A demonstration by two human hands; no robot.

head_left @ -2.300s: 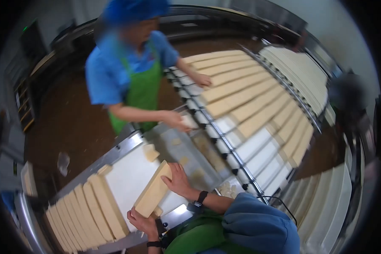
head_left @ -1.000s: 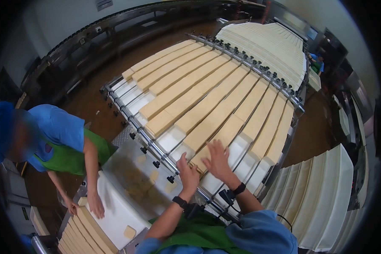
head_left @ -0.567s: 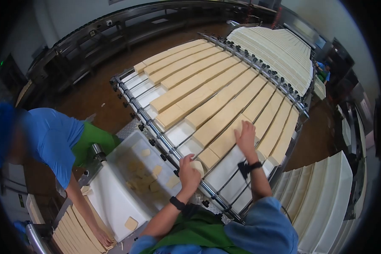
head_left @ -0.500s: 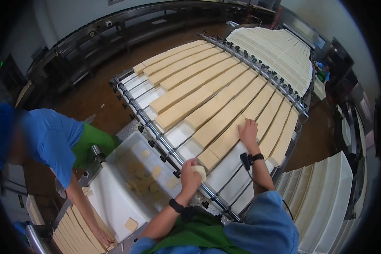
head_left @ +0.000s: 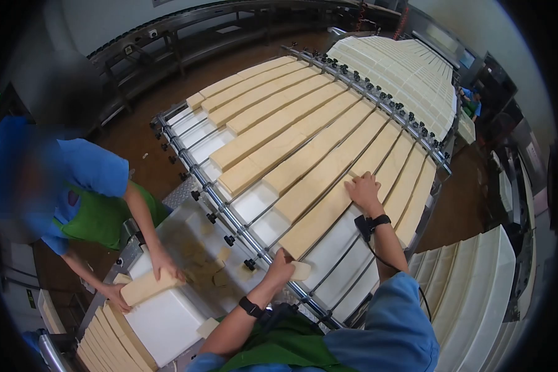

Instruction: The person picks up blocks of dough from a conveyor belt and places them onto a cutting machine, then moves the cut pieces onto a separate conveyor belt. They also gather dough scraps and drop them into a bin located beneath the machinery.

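Long rows of thin, pale-yellow sheets, like dough wrappers standing on edge, lie between metal rods on a white slatted table (head_left: 332, 253). My left hand (head_left: 278, 271) is closed at the near end of one row (head_left: 316, 224), with a loose pale sheet (head_left: 301, 271) held in it, jutting out to the right. My right hand (head_left: 364, 191) lies farther up the same row, its fingers bent over the row's right side. Each wrist wears a black band, and a cable runs from the right one.
A co-worker (head_left: 93, 186) at left holds a block of sheets (head_left: 149, 287) over a white surface (head_left: 167, 328). Loose sheets lie in a clear tub (head_left: 195, 220) beside my left arm. A knobbed metal rail (head_left: 226, 211) edges the table; white trays (head_left: 471, 285) stand at right.
The near end of my row now looks even, where a separate piece stuck out before. My left hand has turned slightly with the sheet. The co-worker has lifted a block with both hands.
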